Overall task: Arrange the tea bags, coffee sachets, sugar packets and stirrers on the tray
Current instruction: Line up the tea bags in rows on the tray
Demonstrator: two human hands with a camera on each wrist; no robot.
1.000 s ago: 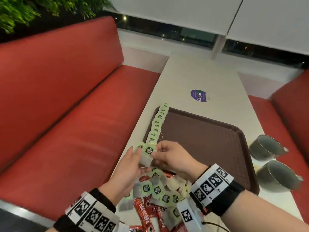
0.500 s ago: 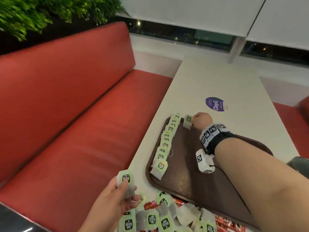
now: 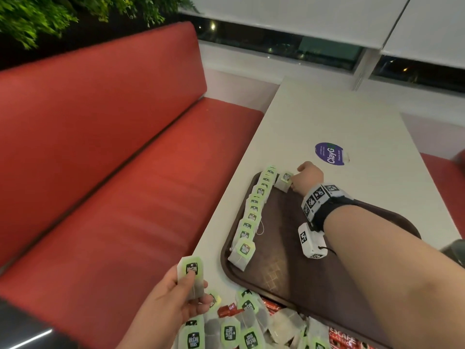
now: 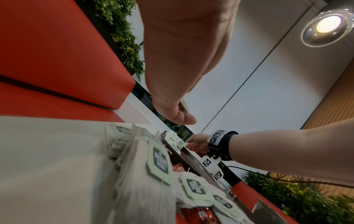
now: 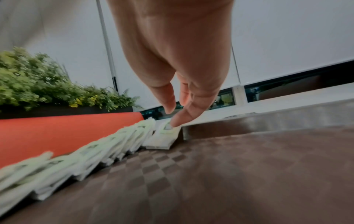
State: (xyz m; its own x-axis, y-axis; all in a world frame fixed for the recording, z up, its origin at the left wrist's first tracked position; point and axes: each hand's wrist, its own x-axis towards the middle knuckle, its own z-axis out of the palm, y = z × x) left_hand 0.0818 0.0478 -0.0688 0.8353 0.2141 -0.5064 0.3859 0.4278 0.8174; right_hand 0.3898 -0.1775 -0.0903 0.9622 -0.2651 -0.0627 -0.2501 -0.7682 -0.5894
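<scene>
While my right hand (image 3: 307,178) pinches a green-tagged paper tea bag (image 3: 284,181) at its fingertips, I lower it flat onto the brown plastic tray (image 3: 289,248), square beside the overlapping tea-bag row (image 3: 254,212), before letting go.

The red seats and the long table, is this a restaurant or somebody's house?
Probably a cafe or canteen, not a house. A long red bench runs beside a white table, a brown serving tray lies on it, and loose tea bags are piled near its edge.
</scene>
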